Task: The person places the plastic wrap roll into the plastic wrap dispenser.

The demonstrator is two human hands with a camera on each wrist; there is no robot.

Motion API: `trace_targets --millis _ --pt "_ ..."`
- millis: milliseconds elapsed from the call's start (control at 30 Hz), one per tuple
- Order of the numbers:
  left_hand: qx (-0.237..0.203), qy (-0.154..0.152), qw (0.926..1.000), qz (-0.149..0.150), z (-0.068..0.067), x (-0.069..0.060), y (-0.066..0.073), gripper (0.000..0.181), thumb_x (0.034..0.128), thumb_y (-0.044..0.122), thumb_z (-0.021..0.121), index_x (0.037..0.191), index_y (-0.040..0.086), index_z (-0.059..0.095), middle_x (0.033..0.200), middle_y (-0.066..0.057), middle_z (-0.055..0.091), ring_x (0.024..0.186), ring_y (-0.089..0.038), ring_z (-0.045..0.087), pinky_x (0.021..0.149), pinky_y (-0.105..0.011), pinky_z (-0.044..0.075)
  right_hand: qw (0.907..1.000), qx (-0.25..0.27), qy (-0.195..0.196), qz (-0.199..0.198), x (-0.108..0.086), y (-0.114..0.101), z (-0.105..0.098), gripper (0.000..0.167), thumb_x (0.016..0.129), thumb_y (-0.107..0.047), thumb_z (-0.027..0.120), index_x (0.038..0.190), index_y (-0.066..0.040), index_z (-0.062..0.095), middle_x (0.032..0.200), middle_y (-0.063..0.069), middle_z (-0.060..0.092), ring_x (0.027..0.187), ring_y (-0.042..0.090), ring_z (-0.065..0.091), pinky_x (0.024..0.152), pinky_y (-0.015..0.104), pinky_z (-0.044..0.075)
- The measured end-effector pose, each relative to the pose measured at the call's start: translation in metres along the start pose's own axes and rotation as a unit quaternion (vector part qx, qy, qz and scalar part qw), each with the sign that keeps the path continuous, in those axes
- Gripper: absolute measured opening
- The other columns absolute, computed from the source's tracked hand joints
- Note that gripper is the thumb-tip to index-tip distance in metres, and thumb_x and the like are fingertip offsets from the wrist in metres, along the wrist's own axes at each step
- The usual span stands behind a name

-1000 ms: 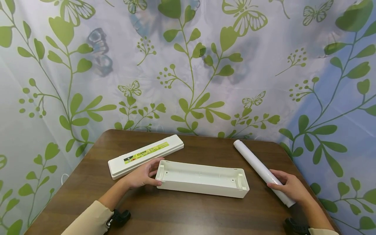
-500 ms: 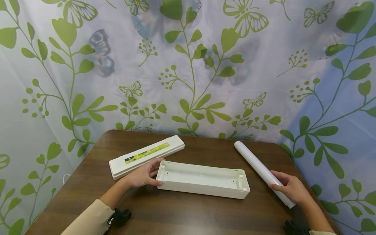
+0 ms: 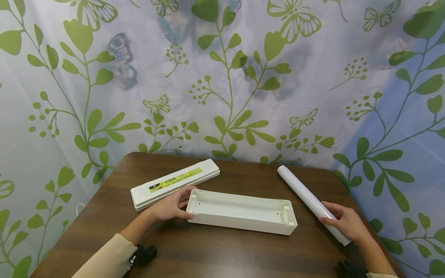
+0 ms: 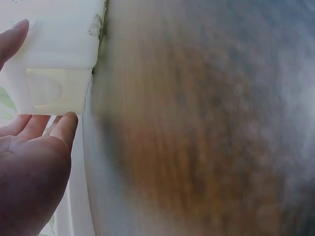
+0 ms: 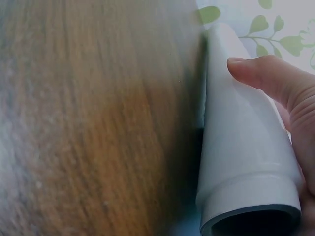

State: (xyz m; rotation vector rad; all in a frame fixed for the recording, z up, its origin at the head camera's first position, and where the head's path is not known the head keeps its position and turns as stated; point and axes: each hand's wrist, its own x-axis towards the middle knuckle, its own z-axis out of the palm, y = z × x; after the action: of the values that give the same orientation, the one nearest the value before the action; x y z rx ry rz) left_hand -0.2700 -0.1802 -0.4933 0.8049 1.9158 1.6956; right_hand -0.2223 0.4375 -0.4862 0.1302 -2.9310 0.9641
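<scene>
A long white plastic box [image 3: 240, 222], its top side uncovered, lies in the middle of the table. My left hand [image 3: 170, 206] grips its left end, thumb on the near side and fingers round the far corner; the left wrist view shows the box end [image 4: 59, 91] between thumb and fingertips. On the right, a white roll [image 3: 306, 195] of thin sheet material lies slantwise. My right hand [image 3: 345, 222] holds it near its lower end, thumb on top. Its hollow core end [image 5: 251, 219] shows in the right wrist view. The fingers under the roll are mostly hidden.
Behind my left hand lies a long white lid [image 3: 175, 182] with a yellow-green label, slanted on the brown wooden table [image 3: 222, 255]. A curtain [image 3: 222, 77] printed with leaves and butterflies hangs behind the table's back edge.
Both hands keep their places on the box and the roll. Only the head view has shifted very slightly.
</scene>
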Motion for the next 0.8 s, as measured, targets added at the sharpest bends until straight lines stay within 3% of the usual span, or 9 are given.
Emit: trace_targets --millis 367,800 --pt "0.01 0.003 0.9998 -0.015 0.0 0.0 0.004 0.097 0.0811 0.002 0.085 0.156 0.0 0.024 0.158 -0.026 0.035 0.151 -0.044 0.032 0.104 -0.023 0.05 0.9999 0.004 0.013 -0.006 0.0 -0.005 0.002 0.071 0.085 -0.035 0.085 0.141 0.0 0.059 0.131 0.03 0.065 0.093 -0.01 0.06 0.068 0.021 0.054" --pt "0.017 0.002 0.9998 -0.008 -0.002 0.0 0.002 0.098 0.0803 0.002 0.086 0.156 -0.002 0.023 0.158 -0.026 0.035 0.151 -0.044 0.031 0.106 -0.022 0.048 0.9994 0.017 0.019 -0.024 -0.001 -0.014 0.003 0.068 0.084 -0.032 0.086 0.138 0.001 0.062 0.129 0.029 0.067 0.095 -0.011 0.06 0.068 0.019 0.054"
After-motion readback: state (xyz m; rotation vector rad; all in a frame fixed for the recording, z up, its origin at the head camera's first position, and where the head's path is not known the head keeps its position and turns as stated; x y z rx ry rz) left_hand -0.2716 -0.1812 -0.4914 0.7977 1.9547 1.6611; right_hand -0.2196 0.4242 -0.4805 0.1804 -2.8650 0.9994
